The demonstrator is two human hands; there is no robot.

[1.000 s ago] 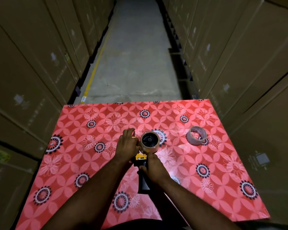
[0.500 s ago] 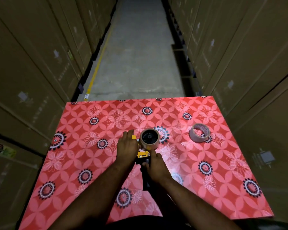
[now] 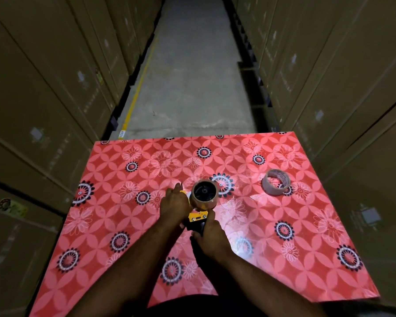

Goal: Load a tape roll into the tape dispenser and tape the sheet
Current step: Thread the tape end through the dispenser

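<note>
left edge of frame: stacked brown cartons (image 3: 44, 92) form a wall running up toward the top of the picture; a yellow floor line (image 3: 137, 92) runs beside them on the grey concrete aisle (image 3: 192, 76).

lower half of frame: your desk (image 3: 101, 225), covered by a red sheet printed with white petals and dark round flowers.

centre, slightly left: your left hand (image 3: 173, 205), fingers curled and closed against the left side of the tape dispenser (image 3: 198, 219); one fingertip points up toward the top of the frame. what exactly it pinches is hidden behind the hand.

centre: the brown tape roll (image 3: 204, 194), seated on the dispenser's dark hub, its open face turned toward you. just below it, the dispenser's yellow plate, then its black handle running down the frame.

centre, slightly right: your right hand (image 3: 212, 236), wrapped shut around the black handle, thumb up near the yellow plate.

right of centre: a scrap of pale paper or tape (image 3: 257, 197) flat on the sheet.

right: a second tape roll (image 3: 276, 182), pale, tilted on its edge on the desk, well apart from both hands.

right edge of frame: more brown cartons (image 3: 341, 88) with small labels.
</note>
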